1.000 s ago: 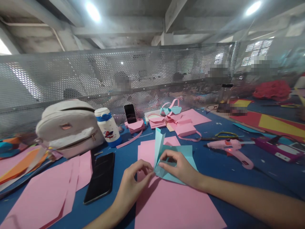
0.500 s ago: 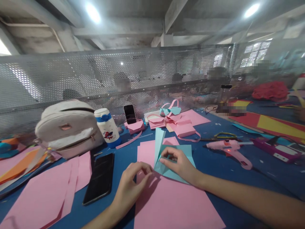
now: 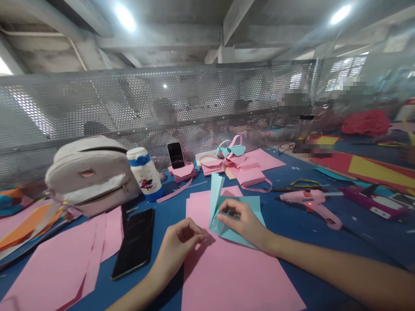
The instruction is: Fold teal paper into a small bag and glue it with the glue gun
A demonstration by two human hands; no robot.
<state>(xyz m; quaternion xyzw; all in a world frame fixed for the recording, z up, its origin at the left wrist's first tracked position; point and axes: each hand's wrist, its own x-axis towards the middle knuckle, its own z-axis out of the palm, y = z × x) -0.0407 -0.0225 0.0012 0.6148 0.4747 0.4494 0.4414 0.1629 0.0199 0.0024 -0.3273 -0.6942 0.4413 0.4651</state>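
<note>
Head view: our right hand [image 3: 241,220] pinches the folded blue paper [image 3: 254,206] near its crease, over the pink sheet [image 3: 236,280]. The narrow flap [image 3: 215,194] stands, long axis toward twelve o'clock. Our left hand [image 3: 181,242] is at eight, fingertips close together; whether pinching anything, we cannot tell. Toward ten, beyond: a pink paper bag [image 3: 183,173], a phone [image 3: 176,154] in or behind it; a bottle [image 3: 146,175] and a backpack [image 3: 89,175], contents hidden.

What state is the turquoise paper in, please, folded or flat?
Folded: one panel of the turquoise paper rises beside the right hand.

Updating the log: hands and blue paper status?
Right hand at folded blue paper, grip unclear. Left hand curled, apart from it. Paper over pink sheet; glue gun off right.
</note>
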